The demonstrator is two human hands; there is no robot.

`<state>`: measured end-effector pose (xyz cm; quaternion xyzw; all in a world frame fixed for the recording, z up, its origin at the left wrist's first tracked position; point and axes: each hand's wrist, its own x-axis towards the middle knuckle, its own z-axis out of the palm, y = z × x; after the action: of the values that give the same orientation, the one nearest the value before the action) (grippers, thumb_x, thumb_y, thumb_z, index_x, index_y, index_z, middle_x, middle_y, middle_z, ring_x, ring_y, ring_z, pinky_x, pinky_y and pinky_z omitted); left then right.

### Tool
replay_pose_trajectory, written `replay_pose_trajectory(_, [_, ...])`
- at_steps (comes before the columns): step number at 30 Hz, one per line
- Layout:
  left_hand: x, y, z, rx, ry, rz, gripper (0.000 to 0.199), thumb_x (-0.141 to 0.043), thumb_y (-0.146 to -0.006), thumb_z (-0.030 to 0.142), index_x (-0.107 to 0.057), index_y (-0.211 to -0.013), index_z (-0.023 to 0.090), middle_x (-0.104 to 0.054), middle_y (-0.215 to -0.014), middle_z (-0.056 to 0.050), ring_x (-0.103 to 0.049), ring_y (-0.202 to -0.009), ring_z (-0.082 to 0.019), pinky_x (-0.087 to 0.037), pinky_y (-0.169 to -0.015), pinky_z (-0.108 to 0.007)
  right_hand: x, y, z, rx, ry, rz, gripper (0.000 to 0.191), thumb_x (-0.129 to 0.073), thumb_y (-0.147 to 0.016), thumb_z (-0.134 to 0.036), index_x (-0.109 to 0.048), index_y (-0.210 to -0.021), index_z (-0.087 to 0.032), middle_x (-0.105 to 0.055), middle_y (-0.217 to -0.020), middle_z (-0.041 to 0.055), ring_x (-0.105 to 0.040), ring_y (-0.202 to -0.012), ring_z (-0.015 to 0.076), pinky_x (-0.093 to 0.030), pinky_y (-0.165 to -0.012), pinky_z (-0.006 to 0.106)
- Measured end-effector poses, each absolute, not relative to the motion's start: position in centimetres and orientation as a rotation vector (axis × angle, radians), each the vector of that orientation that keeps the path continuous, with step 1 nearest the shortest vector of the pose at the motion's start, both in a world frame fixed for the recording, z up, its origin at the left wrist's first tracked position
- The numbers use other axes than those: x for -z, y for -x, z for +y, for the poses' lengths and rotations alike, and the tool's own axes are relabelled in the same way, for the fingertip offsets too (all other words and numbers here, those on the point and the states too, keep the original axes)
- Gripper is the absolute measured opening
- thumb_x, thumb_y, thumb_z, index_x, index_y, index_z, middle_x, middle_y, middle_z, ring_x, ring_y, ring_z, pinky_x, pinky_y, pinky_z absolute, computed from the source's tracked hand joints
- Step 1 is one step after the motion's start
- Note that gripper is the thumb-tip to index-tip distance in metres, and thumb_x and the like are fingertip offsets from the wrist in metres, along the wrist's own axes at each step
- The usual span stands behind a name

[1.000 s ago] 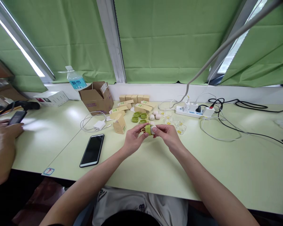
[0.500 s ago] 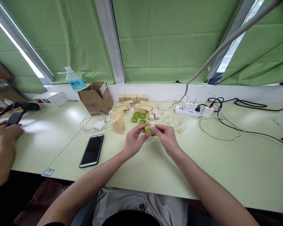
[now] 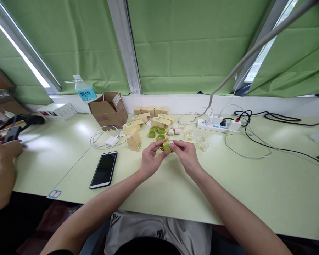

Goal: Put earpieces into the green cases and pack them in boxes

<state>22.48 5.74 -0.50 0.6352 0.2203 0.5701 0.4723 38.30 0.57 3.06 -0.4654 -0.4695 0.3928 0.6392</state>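
Note:
A small green case (image 3: 167, 146) with a white part inside it is held between both hands above the table. My left hand (image 3: 152, 157) pinches its left side, near a small tan loop. On the right side, my right hand (image 3: 186, 154) grips it with the thumb on the white part. Just behind lie several green cases (image 3: 152, 134), small white and pink round pieces (image 3: 171, 132) and clear plastic cases (image 3: 202, 144). An opened tan carton (image 3: 134, 141) stands left of my left hand.
A phone (image 3: 103, 170), a white charger (image 3: 111, 141) and a cardboard box (image 3: 108, 111) are at the left. Behind to the right lies a power strip (image 3: 212, 124) with cables. Another person's hands (image 3: 9, 147) hold a dark device at the far left.
The white part sits deeper in the green case, and my right thumb has shifted slightly left. At the far left, the other person's hands and device have moved a little.

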Motion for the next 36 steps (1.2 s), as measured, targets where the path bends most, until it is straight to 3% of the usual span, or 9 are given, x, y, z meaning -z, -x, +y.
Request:
replay_pose_trajectory(5, [0.3,-22.5,5.7,-1.359,-1.489,0.512,0.046,-0.091,-0.085,0.036,-0.076,-0.126,0.020,-0.078,-0.133,-0.015,-0.075,-0.121,-0.026,-0.059,-0.107,-0.042,-2.8,-38.3,0.6,-0.812,1.071,-1.131,0.040,-0.085,-0.081,-0.060,-0.088,-0.089,-0.021,-0.067,-0.081,0.0027,-0.062,-0.080,0.0195,-0.052,-0.078,0.034])
replay_pose_trajectory(9, [-0.2,-22.4,5.9,-1.348,-1.478,0.491,0.044,-0.089,-0.088,0.038,-0.076,-0.127,0.021,-0.077,-0.135,-0.014,-0.074,-0.118,-0.024,-0.059,-0.105,-0.040,-2.5,-37.9,0.8,-0.815,1.060,-1.147,0.044,-0.083,-0.083,-0.065,-0.086,-0.087,-0.021,-0.070,-0.092,0.0053,-0.065,-0.086,0.0202,-0.056,-0.078,0.033])
replay_pose_trajectory(14, [-0.4,-22.5,6.4,-1.333,-1.479,0.467,0.045,-0.087,-0.090,0.039,-0.076,-0.130,0.023,-0.075,-0.139,-0.013,-0.073,-0.122,-0.026,-0.060,-0.106,-0.040,-2.2,-37.2,0.7,-0.810,1.085,-1.143,0.058,-0.075,-0.088,-0.071,-0.082,-0.120,-0.024,-0.072,-0.124,0.0102,-0.069,-0.104,0.0235,-0.061,-0.088,0.036])
replay_pose_trajectory(20, [0.3,-21.8,7.6,-1.338,-1.413,0.529,0.050,-0.090,-0.086,0.040,-0.073,-0.130,0.021,-0.078,-0.131,-0.014,-0.076,-0.117,-0.025,-0.061,-0.105,-0.041,-2.8,-37.5,0.2,-0.616,1.182,-1.214,0.063,-0.074,-0.091,-0.063,-0.070,-0.140,-0.024,-0.067,-0.134,0.0138,-0.067,-0.114,0.0272,-0.060,-0.088,0.039])
replay_pose_trajectory(25, [0.5,-21.0,8.8,-1.342,-1.284,0.573,0.055,-0.091,-0.085,0.040,-0.070,-0.133,0.021,-0.080,-0.124,-0.012,-0.077,-0.114,-0.023,-0.060,-0.103,-0.037,-5.2,-43.5,0.4,-0.147,1.610,-1.463,0.029,-0.068,-0.095,-0.039,-0.077,-0.119,-0.026,-0.078,-0.116,0.0093,-0.065,-0.118,0.0315,-0.054,-0.095,0.045])
replay_pose_trajectory(27, [0.5,-20.9,9.1,-1.344,-1.234,0.556,0.056,-0.092,-0.084,0.040,-0.070,-0.132,0.021,-0.081,-0.121,-0.011,-0.077,-0.112,-0.022,-0.061,-0.103,-0.037,-6.2,-46.9,0.3,0.028,1.944,-1.511,0.030,-0.069,-0.095,-0.037,-0.076,-0.121,-0.024,-0.079,-0.117,0.0101,-0.066,-0.118,0.0338,-0.050,-0.102,0.049])
replay_pose_trajectory(30, [0.3,-20.9,9.2,-1.336,-1.198,0.510,0.055,-0.091,-0.085,0.040,-0.070,-0.132,0.021,-0.081,-0.122,-0.011,-0.077,-0.114,-0.024,-0.062,-0.104,-0.041,-6.5,-50.9,0.2,0.100,2.333,-1.548,0.045,-0.078,-0.090,-0.048,-0.074,-0.125,-0.021,-0.077,-0.127,0.0135,-0.066,-0.124,0.0381,-0.048,-0.105,0.051])
replay_pose_trajectory(33, [0.2,-20.8,9.0,-1.329,-1.198,0.484,0.054,-0.091,-0.086,0.039,-0.069,-0.132,0.022,-0.081,-0.122,-0.011,-0.077,-0.115,-0.024,-0.062,-0.106,-0.042,-6.0,-52.5,0.3,-0.087,2.533,-1.547,0.059,-0.082,-0.084,-0.053,-0.069,-0.132,-0.022,-0.076,-0.131,0.0137,-0.068,-0.123,0.0361,-0.051,-0.098,0.046])
replay_pose_trajectory(36, [0.1,-20.8,8.9,-1.334,-1.210,0.479,0.052,-0.090,-0.087,0.039,-0.069,-0.132,0.022,-0.081,-0.121,-0.010,-0.077,-0.116,-0.023,-0.061,-0.107,-0.041,-5.5,-52.4,0.6,-0.180,2.604,-1.515,0.049,-0.081,-0.085,-0.045,-0.068,-0.127,-0.023,-0.075,-0.129,0.0141,-0.070,-0.121,0.0345,-0.053,-0.089,0.042])
